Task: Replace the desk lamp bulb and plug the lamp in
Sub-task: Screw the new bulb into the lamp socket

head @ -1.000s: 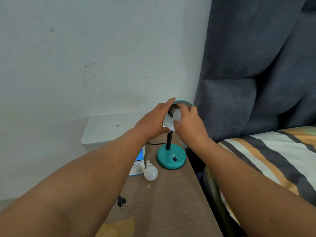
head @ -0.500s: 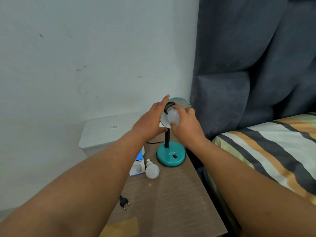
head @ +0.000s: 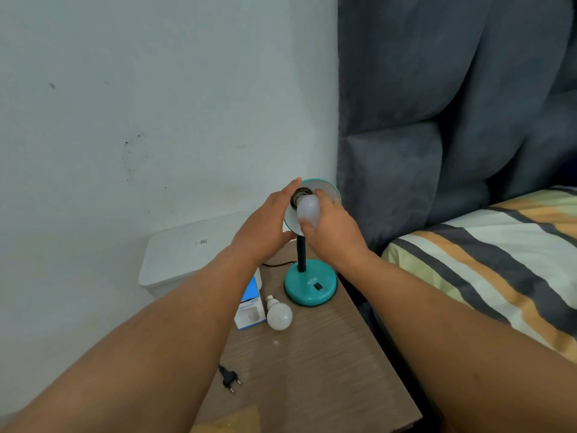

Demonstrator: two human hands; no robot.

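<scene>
A teal desk lamp (head: 310,284) stands at the back of the wooden bedside table (head: 315,364), its shade (head: 327,187) tipped toward me. My left hand (head: 265,226) cups the shade's left rim. My right hand (head: 331,226) grips a white bulb (head: 307,210) whose base sits at the dark socket (head: 300,195). Another white bulb (head: 278,314) lies on the table beside a blue and white bulb box (head: 249,307). The lamp's black plug (head: 229,378) lies loose on the table near the front left.
A white lidded bin (head: 187,254) stands left of the table against the wall. A bed with a striped cover (head: 487,260) and a dark grey headboard (head: 437,120) fill the right side. Something yellow (head: 231,421) lies at the table's front edge.
My right hand has turned on the bulb, so more of the white globe shows below the socket. My head has shifted slightly; both hands stay at the shade.
</scene>
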